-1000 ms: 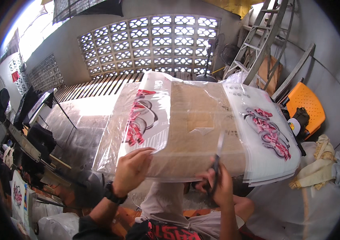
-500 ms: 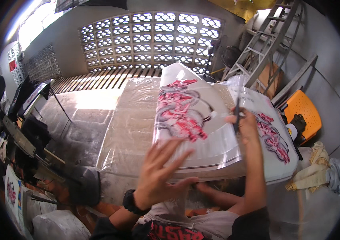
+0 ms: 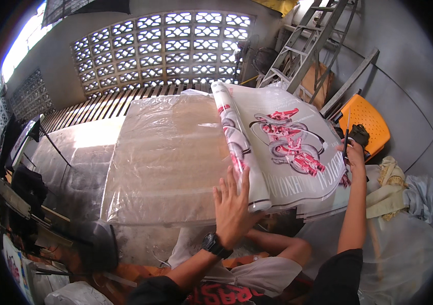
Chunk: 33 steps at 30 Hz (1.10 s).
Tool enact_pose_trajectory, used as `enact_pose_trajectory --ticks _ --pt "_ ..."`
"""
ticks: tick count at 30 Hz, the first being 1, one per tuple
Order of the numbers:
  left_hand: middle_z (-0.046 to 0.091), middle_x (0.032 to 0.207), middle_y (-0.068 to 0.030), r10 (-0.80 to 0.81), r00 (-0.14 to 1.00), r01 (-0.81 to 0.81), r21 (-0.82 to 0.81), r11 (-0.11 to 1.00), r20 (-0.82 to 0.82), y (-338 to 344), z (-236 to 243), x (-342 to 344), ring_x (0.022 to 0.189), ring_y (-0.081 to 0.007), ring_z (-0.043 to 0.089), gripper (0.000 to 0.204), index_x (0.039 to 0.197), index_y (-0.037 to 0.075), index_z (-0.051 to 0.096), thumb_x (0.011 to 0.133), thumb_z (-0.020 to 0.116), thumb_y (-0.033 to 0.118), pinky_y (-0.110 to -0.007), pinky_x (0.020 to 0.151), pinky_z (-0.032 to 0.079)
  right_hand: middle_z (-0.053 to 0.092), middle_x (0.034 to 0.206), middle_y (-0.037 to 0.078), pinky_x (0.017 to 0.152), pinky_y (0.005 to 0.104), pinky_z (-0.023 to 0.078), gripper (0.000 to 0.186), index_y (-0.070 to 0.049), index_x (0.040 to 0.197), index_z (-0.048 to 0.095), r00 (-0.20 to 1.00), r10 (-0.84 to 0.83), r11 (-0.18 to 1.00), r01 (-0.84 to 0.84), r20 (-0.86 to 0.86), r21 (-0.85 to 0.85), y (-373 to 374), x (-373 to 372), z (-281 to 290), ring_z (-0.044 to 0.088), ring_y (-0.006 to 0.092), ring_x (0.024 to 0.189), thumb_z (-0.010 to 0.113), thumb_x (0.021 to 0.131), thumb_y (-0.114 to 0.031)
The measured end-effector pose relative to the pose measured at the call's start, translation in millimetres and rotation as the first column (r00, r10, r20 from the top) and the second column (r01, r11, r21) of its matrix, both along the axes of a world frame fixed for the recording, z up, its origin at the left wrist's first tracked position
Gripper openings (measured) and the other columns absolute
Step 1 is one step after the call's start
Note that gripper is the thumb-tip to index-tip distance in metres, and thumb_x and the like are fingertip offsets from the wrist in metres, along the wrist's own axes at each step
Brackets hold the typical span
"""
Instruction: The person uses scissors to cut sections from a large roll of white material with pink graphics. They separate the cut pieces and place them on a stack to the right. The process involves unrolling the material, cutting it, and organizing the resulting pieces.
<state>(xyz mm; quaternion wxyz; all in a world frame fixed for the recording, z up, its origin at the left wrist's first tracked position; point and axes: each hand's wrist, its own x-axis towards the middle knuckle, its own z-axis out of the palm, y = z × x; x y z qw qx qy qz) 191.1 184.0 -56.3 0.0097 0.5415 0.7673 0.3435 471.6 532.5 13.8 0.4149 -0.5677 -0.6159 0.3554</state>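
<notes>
A large printed sheet (image 3: 303,114) with red and grey machine-like pictures lies at the right of the low work surface. Its left side is curled into a roll (image 3: 237,145). My left hand (image 3: 233,206), with a black watch on the wrist, has its fingers spread at the near end of the roll; the fingertips seem to touch it. At the sheet's right edge my right hand (image 3: 355,154) is closed round scissors (image 3: 347,136) with black handles, blade pointing up. Whether it also grips the sheet I cannot tell. More printed sheets (image 3: 323,206) show beneath.
Clear plastic film (image 3: 170,152) covers the board left of the roll. An orange plastic chair (image 3: 366,124) with a dark item on it stands at the right, near folded cloths (image 3: 387,195). Behind lean a metal ladder (image 3: 298,56) and a long bar. Dark frames stand at far left.
The printed sheet has gone over to the right, its left side now curled and more plastic film bare. Both hands moved right, the scissors with the right one. The view has shifted too.
</notes>
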Motion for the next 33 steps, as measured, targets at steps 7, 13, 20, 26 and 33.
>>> enact_pose_trajectory --ticks 7,13,20,26,33 --pt "0.030 0.158 -0.0311 -0.153 0.865 0.157 0.030 0.987 0.478 -21.1 15.7 -16.4 0.140 -0.0448 0.042 0.092 0.152 0.008 0.041 0.069 0.081 0.015 -0.049 0.115 0.036 0.057 0.070 -0.005 0.047 0.0223 0.036 0.034 -0.010 0.100 0.068 0.997 0.066 0.994 -0.063 -0.029 0.094 -4.8 21.4 -9.3 0.050 0.0066 0.053 0.080 0.069 -0.008" --pt "0.051 0.145 -0.0263 -0.423 0.838 0.214 0.505 0.836 0.345 -10.4 1.5 -99.1 0.119 -0.0281 0.063 0.078 0.150 -0.003 0.041 0.080 0.074 0.008 -0.033 0.089 0.055 0.065 0.079 0.000 0.056 0.0253 0.046 0.039 -0.005 0.107 0.067 0.955 0.107 0.994 -0.094 -0.277 0.058 -21.9 -4.8 -19.2 0.060 0.0103 0.062 0.082 0.072 -0.004" --pt "0.064 0.129 -0.0089 -0.321 0.803 0.022 0.514 0.857 0.501 -63.1 94.2 -291.5 0.114 -0.0151 0.063 0.039 0.136 0.000 0.059 0.102 0.052 0.018 -0.033 0.096 0.054 0.066 0.077 0.005 0.049 0.0260 0.046 0.041 0.003 0.112 0.062 0.902 0.256 0.966 -0.223 -0.348 0.132 -135.8 -177.7 -17.4 0.061 0.0113 0.060 0.080 0.074 0.000" --pt "0.062 0.132 -0.0102 -0.107 0.898 -0.199 0.611 0.767 0.427 -200.2 26.9 -280.9 0.116 -0.0172 0.061 0.044 0.137 -0.007 0.056 0.097 0.053 0.012 -0.028 0.096 0.047 0.065 0.078 0.002 0.050 0.0247 0.045 0.041 -0.003 0.108 0.062 0.770 0.424 0.890 -0.451 -0.477 0.063 -185.4 -252.6 -23.2 0.059 0.0094 0.061 0.081 0.072 0.000" --pt "0.061 0.130 -0.0177 0.262 0.965 -0.236 0.365 0.901 -0.023 -235.5 -22.4 -141.3 0.129 -0.0406 0.054 0.053 0.121 0.005 0.069 0.068 0.065 -0.002 -0.048 0.106 0.045 0.068 0.083 0.001 0.052 0.0238 0.044 0.044 -0.006 0.111 0.065 0.853 0.437 0.896 -0.442 -0.286 0.051 -168.5 -229.6 -27.2 0.060 0.0090 0.064 0.083 0.071 -0.002"
